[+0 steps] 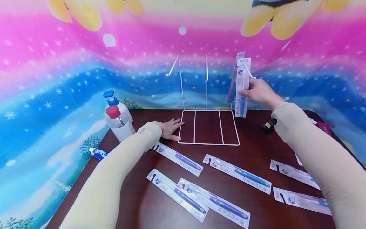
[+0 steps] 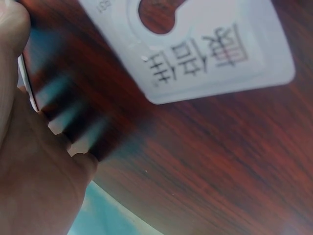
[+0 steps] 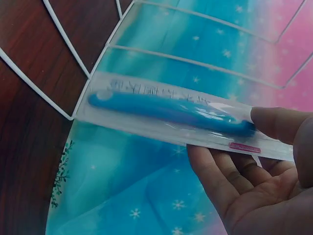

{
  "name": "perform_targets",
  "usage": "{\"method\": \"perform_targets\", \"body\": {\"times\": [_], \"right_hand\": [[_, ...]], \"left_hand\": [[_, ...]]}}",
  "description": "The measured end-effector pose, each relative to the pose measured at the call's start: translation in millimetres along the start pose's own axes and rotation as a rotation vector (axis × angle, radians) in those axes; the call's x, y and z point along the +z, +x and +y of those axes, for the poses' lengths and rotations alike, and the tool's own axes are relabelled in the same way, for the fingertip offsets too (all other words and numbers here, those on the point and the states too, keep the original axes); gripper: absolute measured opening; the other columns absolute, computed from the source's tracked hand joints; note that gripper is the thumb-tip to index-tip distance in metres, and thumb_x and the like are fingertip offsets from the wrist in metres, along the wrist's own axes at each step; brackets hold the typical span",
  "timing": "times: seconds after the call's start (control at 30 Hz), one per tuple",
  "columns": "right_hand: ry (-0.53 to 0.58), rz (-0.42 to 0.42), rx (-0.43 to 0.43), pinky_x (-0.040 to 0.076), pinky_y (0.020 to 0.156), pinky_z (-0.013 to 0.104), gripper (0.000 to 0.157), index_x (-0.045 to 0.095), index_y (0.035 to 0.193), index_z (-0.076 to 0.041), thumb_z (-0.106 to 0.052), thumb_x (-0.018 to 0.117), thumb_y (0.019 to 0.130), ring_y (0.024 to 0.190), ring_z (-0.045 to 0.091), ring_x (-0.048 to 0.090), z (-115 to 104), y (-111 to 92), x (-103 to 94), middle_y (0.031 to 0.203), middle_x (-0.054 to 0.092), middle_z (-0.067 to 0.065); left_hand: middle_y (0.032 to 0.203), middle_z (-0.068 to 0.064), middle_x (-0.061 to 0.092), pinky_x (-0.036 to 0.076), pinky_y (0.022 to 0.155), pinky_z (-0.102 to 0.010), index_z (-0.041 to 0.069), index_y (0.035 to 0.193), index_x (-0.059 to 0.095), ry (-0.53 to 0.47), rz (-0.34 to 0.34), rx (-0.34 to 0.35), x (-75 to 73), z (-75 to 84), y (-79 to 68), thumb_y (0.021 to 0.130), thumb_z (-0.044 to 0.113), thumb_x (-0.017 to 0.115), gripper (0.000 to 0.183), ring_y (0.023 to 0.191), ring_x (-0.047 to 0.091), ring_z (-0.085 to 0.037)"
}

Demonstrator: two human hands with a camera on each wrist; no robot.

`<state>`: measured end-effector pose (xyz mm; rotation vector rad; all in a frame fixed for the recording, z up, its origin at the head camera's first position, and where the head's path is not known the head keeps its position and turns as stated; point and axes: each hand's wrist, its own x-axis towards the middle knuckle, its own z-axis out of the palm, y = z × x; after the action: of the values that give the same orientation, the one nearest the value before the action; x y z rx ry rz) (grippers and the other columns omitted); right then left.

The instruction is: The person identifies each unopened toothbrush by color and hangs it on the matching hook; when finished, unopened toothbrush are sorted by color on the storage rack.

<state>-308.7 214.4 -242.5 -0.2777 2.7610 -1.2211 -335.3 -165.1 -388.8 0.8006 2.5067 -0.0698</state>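
A white wire rack (image 1: pixel 208 144) stands at the back of the table, with hooks along its top. At its rightmost hook (image 1: pixel 249 70) my right hand (image 1: pixel 261 92) pinches a packaged blue toothbrush (image 1: pixel 241 101) upright, thumb on one side and fingers on the other. The hook's arm passes in front of the pack's upper part. Behind it hangs another toothbrush pack (image 1: pixel 232 87), partly hidden. My left hand (image 1: pixel 170 128) rests on the left side of the rack's base, fingers spread. In the left wrist view, a toothbrush pack (image 2: pixel 215 54) lies near that hand (image 2: pixel 41 166).
Several packaged toothbrushes, such as a purple one (image 1: pixel 178 159) and a blue one (image 1: pixel 240 173), lie across the table's front. Two pump bottles, one red-topped (image 1: pixel 120 124) and one blue-topped (image 1: pixel 125 109), stand at left beside a toothpaste tube (image 1: pixel 99 153). A patterned cloth (image 1: pixel 143 47) hangs behind.
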Motion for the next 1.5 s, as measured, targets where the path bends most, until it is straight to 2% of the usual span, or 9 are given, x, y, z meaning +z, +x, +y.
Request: {"method": "perform_targets", "body": {"times": [0.17,0.43,0.8,1.13,1.33,1.43,1.5], "right_hand": [[0.003,-0.016,0.010,0.045,0.088,0.046,0.060,0.026,0.146,-0.009,-0.028,0.051,0.095,0.113,0.037,0.051,5.3,10.3,-2.6,0.135,0.043,0.023],[0.046,-0.024,0.023,0.045,0.088,0.043,0.062,0.024,0.146,-0.007,-0.030,0.051,0.095,0.115,0.037,0.049,7.7,21.2,-3.2,0.136,0.041,0.024],[0.063,-0.022,0.036,0.045,0.089,0.043,0.060,0.029,0.144,-0.006,-0.033,0.050,0.095,0.116,0.036,0.049,8.9,21.7,-8.0,0.134,0.043,0.023],[0.069,-0.041,0.064,0.045,0.087,0.042,0.063,0.034,0.142,-0.006,-0.038,0.053,0.092,0.113,0.035,0.050,8.8,19.4,-10.7,0.134,0.043,0.023],[-0.025,-0.052,0.044,0.049,0.081,0.039,0.065,0.038,0.135,-0.004,-0.045,0.055,0.088,0.109,0.033,0.051,11.3,12.4,-28.3,0.128,0.046,0.021],[-0.106,-0.066,0.046,0.048,0.083,0.043,0.066,0.039,0.134,-0.005,-0.049,0.054,0.087,0.108,0.032,0.050,19.5,2.6,-39.8,0.125,0.046,0.019],[-0.158,-0.075,0.056,0.048,0.081,0.044,0.065,0.040,0.133,-0.005,-0.049,0.054,0.088,0.102,0.031,0.052,29.7,-5.7,-46.3,0.118,0.050,0.019]], "left_hand": [[0.153,-0.008,-0.006,0.012,0.108,-0.049,0.018,0.149,0.001,0.007,0.013,0.027,1.8,4.9,1.8,0.088,0.059,0.044,0.085,0.138,-0.004,-0.033],[0.153,-0.008,-0.006,0.012,0.108,-0.050,0.017,0.149,0.002,0.008,0.015,0.029,-0.9,8.9,0.8,0.089,0.057,0.044,0.084,0.138,-0.003,-0.033],[0.153,-0.011,-0.005,0.013,0.107,-0.050,0.016,0.149,0.002,0.035,0.024,0.040,-2.8,10.2,2.6,0.089,0.058,0.044,0.085,0.137,-0.002,-0.035],[0.153,-0.011,-0.005,0.013,0.107,-0.051,0.016,0.149,0.001,0.024,0.019,0.041,3.6,7.7,5.4,0.089,0.057,0.045,0.085,0.137,-0.003,-0.035],[0.153,-0.008,-0.007,0.012,0.107,-0.050,0.019,0.149,0.000,0.007,0.014,0.018,3.2,1.6,3.2,0.088,0.059,0.044,0.085,0.138,-0.004,-0.033],[0.153,-0.008,-0.007,0.011,0.108,-0.050,0.019,0.149,0.000,-0.007,0.004,0.011,1.4,-0.9,2.1,0.088,0.059,0.045,0.086,0.138,-0.005,-0.033],[0.153,-0.008,-0.008,0.010,0.108,-0.050,0.019,0.149,0.000,-0.010,-0.001,0.007,0.6,-2.1,1.1,0.088,0.059,0.044,0.086,0.138,-0.006,-0.032]]}}
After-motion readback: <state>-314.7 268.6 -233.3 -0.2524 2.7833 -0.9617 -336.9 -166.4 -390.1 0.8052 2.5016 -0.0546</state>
